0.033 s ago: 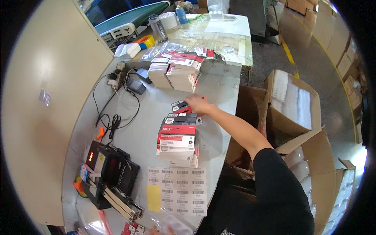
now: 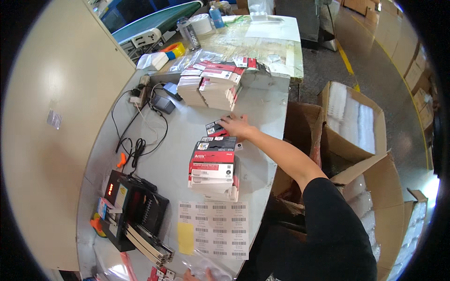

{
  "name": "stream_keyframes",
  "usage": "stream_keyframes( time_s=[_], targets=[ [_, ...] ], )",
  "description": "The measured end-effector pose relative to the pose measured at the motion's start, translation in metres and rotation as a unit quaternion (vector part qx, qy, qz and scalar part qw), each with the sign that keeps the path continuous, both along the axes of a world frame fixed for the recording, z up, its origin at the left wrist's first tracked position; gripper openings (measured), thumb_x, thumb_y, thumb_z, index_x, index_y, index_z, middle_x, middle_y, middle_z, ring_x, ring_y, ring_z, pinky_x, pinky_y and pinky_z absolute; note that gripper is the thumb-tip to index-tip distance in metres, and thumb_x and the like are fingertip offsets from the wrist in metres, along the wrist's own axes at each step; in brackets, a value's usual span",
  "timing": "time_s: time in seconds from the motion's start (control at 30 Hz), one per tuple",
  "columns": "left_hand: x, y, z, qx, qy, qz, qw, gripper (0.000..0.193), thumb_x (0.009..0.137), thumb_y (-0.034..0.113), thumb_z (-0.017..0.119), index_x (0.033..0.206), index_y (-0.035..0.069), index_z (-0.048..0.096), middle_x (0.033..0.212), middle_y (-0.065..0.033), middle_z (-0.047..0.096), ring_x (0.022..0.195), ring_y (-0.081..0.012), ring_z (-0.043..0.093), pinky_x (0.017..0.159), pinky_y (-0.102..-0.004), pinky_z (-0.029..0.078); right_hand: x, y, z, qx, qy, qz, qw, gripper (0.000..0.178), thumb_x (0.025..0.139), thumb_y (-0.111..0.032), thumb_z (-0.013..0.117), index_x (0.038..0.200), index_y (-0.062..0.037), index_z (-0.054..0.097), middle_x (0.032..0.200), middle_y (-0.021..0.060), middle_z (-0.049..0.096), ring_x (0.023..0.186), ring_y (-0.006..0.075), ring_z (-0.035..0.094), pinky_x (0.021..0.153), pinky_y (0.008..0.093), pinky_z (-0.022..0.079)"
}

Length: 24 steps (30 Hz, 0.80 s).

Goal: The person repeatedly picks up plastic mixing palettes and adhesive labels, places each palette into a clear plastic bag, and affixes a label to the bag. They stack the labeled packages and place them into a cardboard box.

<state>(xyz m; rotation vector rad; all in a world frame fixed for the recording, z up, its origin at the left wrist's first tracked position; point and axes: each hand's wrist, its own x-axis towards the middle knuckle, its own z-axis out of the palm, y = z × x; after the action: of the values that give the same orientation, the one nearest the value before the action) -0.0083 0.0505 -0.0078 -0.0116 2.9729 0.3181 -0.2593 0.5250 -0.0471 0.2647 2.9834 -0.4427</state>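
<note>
My right hand reaches across the grey table to a black and red printed card. Its fingers are on the card's right side, just behind a stack of packaging cards in red, white and black. At the bottom edge, partly cut off, the fingertips of my left hand grip a clear plastic palette with round wells. A sheet of barcode labels lies between that palette and the stack, with a yellow patch where labels are gone.
Taller card stacks stand farther back. On the left sit a black machine with a red display, cables and power adapters. Cardboard boxes holding clear plastic pieces stand right of the table. Tape rolls lie at the back.
The view has shifted slightly. My left fingertips and the palette show a little higher at the bottom edge. My right hand stays at the card.
</note>
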Motion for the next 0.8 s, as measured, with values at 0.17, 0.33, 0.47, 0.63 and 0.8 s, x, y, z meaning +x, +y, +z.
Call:
stream_keyframes(
  time_s=[0.17, 0.33, 0.47, 0.63, 0.8],
  targets=[
    [0.001, 0.011, 0.007, 0.061, -0.008, 0.044, 0.997, 0.081, 0.08, 0.043, 0.069, 0.128, -0.014, 0.038, 0.129, -0.0342, 0.041, 0.122, -0.0449, 0.038, 0.106, -0.0476, 0.028, 0.011, 0.003, -0.005, 0.049, 0.043, 0.049, 0.997, 0.109, 0.05, -0.054, 0.082, 0.14, -0.0156, 0.034, 0.146, 0.0062, 0.033, 0.135, 0.0317, 0.029, 0.099, 0.0616, 0.02],
    [0.002, -0.001, -0.001, 0.078, 0.025, 0.041, 0.996, 0.081, 0.078, 0.04, 0.072, 0.128, -0.015, 0.038, 0.126, -0.0333, 0.043, 0.118, -0.0448, 0.041, 0.102, -0.0477, 0.032, 0.053, 0.01, 0.027, 0.068, 0.001, 0.021, 0.997, 0.099, 0.047, -0.063, 0.079, 0.123, -0.0064, 0.05, 0.119, 0.0087, 0.058, 0.117, 0.0255, 0.05, 0.099, 0.0566, 0.021],
    [0.006, -0.01, -0.015, 0.052, 0.056, 0.024, 0.997, 0.074, 0.081, 0.034, 0.071, 0.126, -0.015, 0.039, 0.123, -0.0314, 0.046, 0.114, -0.0421, 0.045, 0.098, -0.0482, 0.036, 0.091, 0.013, 0.038, 0.077, -0.014, -0.03, 0.996, 0.068, 0.054, -0.057, 0.079, 0.1, -0.0095, 0.064, 0.092, 0.0073, 0.067, 0.096, 0.0258, 0.061, 0.098, 0.0542, 0.023],
    [-0.002, -0.018, -0.025, 0.186, 0.098, 0.159, 0.965, 0.051, 0.079, 0.023, 0.071, 0.116, -0.004, 0.048, 0.103, -0.0157, 0.055, 0.092, -0.0247, 0.055, 0.085, -0.0343, 0.045, 0.11, 0.025, 0.045, 0.014, 0.102, -0.067, 0.992, 0.062, 0.055, -0.057, 0.079, 0.091, -0.0085, 0.068, 0.086, 0.0091, 0.067, 0.092, 0.0256, 0.062, 0.096, 0.0547, 0.025],
    [-0.011, -0.016, -0.021, 0.226, 0.058, 0.223, 0.946, 0.048, 0.073, 0.016, 0.076, 0.108, -0.003, 0.05, 0.102, -0.0137, 0.052, 0.089, -0.0242, 0.051, 0.082, -0.0348, 0.043, 0.085, 0.01, 0.037, 0.052, 0.016, -0.097, 0.994, 0.088, 0.049, -0.064, 0.079, 0.108, -0.0026, 0.062, 0.111, 0.0138, 0.06, 0.113, 0.0311, 0.051, 0.094, 0.0658, 0.03]
  ],
)
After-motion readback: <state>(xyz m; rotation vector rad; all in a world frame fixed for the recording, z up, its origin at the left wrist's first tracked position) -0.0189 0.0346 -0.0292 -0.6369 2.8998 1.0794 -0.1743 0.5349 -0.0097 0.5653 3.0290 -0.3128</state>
